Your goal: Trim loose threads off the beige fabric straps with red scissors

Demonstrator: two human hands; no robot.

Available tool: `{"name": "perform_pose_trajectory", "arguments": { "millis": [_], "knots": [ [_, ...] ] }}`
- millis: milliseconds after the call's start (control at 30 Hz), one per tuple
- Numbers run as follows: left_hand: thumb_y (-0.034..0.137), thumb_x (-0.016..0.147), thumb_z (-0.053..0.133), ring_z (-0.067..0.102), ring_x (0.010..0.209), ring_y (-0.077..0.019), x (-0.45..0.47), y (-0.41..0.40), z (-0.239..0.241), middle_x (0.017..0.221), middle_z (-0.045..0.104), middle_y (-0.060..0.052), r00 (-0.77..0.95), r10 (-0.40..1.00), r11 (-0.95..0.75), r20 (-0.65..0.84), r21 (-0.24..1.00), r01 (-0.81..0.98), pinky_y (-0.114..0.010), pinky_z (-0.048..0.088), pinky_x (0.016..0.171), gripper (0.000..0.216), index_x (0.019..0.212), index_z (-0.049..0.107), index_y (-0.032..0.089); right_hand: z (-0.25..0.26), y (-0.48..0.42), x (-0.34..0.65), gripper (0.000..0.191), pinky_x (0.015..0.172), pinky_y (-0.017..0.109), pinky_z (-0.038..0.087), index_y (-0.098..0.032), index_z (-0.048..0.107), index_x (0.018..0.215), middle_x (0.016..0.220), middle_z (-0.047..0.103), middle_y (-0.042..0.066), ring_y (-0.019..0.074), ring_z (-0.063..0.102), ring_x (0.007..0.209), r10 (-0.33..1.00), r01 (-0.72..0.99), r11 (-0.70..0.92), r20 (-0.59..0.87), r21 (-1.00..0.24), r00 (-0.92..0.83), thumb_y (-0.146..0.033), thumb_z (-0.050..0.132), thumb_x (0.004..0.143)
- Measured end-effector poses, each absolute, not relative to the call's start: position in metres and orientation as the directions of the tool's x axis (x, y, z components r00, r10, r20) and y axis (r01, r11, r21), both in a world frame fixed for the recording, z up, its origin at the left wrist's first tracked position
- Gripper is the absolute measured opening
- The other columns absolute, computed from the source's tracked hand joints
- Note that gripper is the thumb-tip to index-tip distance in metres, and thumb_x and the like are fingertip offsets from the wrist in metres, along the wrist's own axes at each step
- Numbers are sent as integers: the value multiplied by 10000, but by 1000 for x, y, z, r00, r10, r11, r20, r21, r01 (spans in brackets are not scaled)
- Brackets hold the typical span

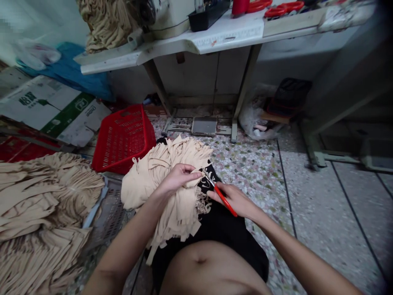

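Observation:
A heap of beige fabric pieces (166, 164) lies across my lap, with narrow strips hanging off its sides. My left hand (178, 178) is closed on the end of one beige piece, pinching it between thumb and fingers. In my right hand (231, 198) is a pair of thread snips (225, 200) with red handles. Their metal blades point up and left and meet the fabric edge beside my left fingertips. Small beige offcuts (205, 178) are scattered over the black cloth (217, 229) on my lap, just below the blades.
A red plastic basket (123, 137) stands ahead on the left. Large piles of beige fabric (46, 196) sit at the far left, near a white and green carton (55, 110). A white sewing table (230, 32) carries a machine, a black tray and red-handled scissors (284, 9). A pedal (204, 125) is underneath.

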State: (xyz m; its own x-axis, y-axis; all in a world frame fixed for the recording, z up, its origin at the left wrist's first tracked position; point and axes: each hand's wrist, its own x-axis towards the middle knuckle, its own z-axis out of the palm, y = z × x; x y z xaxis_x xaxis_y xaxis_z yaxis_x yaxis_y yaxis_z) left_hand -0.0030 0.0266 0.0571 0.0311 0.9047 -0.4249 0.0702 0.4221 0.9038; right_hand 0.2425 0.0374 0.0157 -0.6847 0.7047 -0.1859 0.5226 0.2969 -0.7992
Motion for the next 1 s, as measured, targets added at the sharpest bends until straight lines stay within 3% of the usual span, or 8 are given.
{"name": "perform_pose_trajectory", "arguments": {
  "millis": [167, 267, 467, 1000],
  "knots": [
    [491, 720, 877, 527, 588, -84, -7, 24, 57, 747, 694, -40, 69, 906, 416, -418, 908, 52, -210, 347, 539, 426, 887, 786, 110, 11, 46, 243, 551, 537, 261, 279, -210, 466, 671, 592, 464, -30, 139, 426, 557, 717, 494, 279, -164, -823, -677, -675, 546, 955],
    [448, 648, 929, 571, 634, -101, -7, 23, 56, 789, 713, -51, 32, 902, 431, -431, 902, -12, -212, 382, 571, 438, 888, 778, 114, 9, 45, 247, 580, 521, 258, 289, -207, 475, 654, 572, 460, -30, 137, 416, 549, 699, 459, 188, -210, -868, -684, -701, 525, 954],
    [420, 636, 942, 561, 608, -88, -6, 23, 52, 765, 698, -34, 4, 903, 430, -430, 903, -29, -202, 391, 553, 426, 877, 758, 120, 9, 31, 256, 504, 573, 257, 389, -206, 563, 825, 714, 568, -11, 148, 469, 622, 608, 330, 95, -207, -939, -767, -677, 495, 991],
    [430, 641, 939, 511, 549, -68, -8, 24, 59, 693, 664, -27, 75, 879, 472, -471, 881, 6, -189, 350, 498, 435, 859, 774, 91, 9, 30, 241, 517, 567, 241, 382, -205, 506, 742, 667, 463, -40, 133, 410, 611, 632, 309, 150, -149, -939, -761, -668, 537, 972]
  ]
}}
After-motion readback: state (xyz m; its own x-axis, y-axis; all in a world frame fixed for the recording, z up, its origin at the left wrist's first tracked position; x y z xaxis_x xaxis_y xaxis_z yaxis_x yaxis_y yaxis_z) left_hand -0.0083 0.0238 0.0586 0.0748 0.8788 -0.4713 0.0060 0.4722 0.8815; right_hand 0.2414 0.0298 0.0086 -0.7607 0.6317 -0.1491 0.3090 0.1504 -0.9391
